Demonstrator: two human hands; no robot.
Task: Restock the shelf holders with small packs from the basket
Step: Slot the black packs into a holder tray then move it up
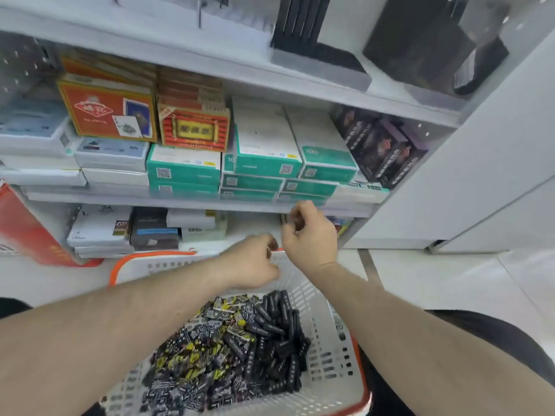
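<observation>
Packs, small and black with white and yellow print (216,343), are lying heaped in the white plastic basket with the orange rim (327,364), which is sitting on the floor just before the bottom shelf. Above the basket's far rim both hands are hovering: the left hand (252,262) with fingers curled inward, the right hand (309,232) raised toward the shelf edge with fingers bent. Whether either is pinching a pack I cannot tell; the fingertips are blurred.

Judging from this, a pack is being carried up to the shelf, so keeping it flat and lined up with its slot should be helping it slide in cleanly.

Beyond the basket, teal-and-white flat boxes (267,166) and red card boxes (108,112) are crowding the shelves, leaving little room for fingers.
</observation>
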